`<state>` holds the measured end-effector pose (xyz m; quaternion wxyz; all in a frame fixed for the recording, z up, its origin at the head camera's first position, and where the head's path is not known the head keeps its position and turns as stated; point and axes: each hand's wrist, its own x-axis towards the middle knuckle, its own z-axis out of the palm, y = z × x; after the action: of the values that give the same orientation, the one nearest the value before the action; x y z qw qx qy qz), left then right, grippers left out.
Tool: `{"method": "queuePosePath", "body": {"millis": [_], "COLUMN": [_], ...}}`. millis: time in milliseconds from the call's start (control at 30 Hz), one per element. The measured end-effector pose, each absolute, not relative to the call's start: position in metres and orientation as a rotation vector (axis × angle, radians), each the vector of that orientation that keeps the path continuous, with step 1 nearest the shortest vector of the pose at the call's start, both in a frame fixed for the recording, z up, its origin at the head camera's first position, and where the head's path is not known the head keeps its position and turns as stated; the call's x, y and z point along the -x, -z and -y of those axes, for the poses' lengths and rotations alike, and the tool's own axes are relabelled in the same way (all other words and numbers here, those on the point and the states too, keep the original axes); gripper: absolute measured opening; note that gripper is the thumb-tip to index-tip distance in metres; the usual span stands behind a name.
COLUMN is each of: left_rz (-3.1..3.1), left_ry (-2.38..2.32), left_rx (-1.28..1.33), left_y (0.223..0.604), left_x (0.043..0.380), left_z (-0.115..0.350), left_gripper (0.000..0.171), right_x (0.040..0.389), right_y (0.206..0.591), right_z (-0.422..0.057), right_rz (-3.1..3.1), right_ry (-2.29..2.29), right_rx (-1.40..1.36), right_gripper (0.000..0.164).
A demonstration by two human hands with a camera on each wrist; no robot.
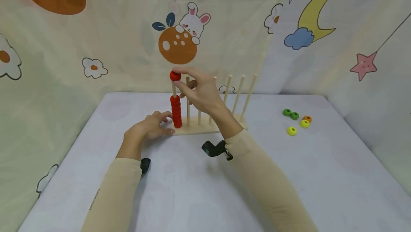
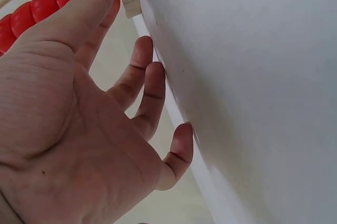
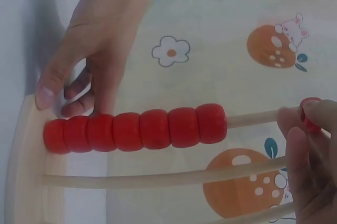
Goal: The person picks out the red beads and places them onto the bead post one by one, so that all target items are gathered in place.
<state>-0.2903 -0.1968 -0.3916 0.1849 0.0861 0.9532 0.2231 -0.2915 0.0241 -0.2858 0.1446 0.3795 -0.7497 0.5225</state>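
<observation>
Between thumb and index finger, my right hand (image 1: 207, 92) pinches a red bead (image 1: 175, 76) at the top of the leftmost wooden peg (image 1: 174, 90). Lower on that same peg sits a stack of several red beads (image 3: 141, 129), reaching down to the base. My left hand (image 1: 150, 125) grips the left end of the wooden base (image 1: 200, 129), thumb at the front and index finger behind; its other fingers (image 2: 152, 95) hang loosely bent beside it. To the right of the stack, several bare pegs (image 1: 237, 94) rise from the base, some partly hidden behind my right hand.
On the right side of the white table (image 1: 321, 175) lie loose beads: two green beads (image 1: 290, 114), an orange bead (image 1: 307, 118) and two yellow beads (image 1: 292, 131). A patterned cloth (image 1: 128, 28) hangs behind the table and along its sides.
</observation>
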Motion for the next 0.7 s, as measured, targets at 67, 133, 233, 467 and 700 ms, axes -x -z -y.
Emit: {"method": "queuePosePath", "body": {"millis": [67,133,233,467,700], "left_rz": [-2.692,-2.689,-2.688,-2.662,-2.596], "left_ry": [-0.633,-0.639,-0.642,-0.637,-0.732], "left_rx": [-0.232,-0.231,-0.226,-0.263,-0.362], "left_y": [0.390,0.389,0.388,0.388,0.388], "left_x": [0.290,0.289,0.288,0.289,0.295], "left_z": [0.198,0.197,0.194,0.193,0.209], "left_gripper": [0.066,0.066,0.064,0.062,0.048], "right_x": [0.292,0.292,0.292,0.290,0.280], "right_y": [0.285,0.285,0.285,0.290,0.296], "right_z": [-0.021,-0.018,-0.016,-0.021,-0.033], "right_rz": [2.161,2.171,2.206,2.222,2.156], "right_ry": [-1.505,-1.490,-1.464,-1.422,-1.356], "right_rx": [-1.089,-1.075,-1.042,-1.120,-1.188], "right_gripper": [0.036,0.034,0.033,0.036,0.038]}}
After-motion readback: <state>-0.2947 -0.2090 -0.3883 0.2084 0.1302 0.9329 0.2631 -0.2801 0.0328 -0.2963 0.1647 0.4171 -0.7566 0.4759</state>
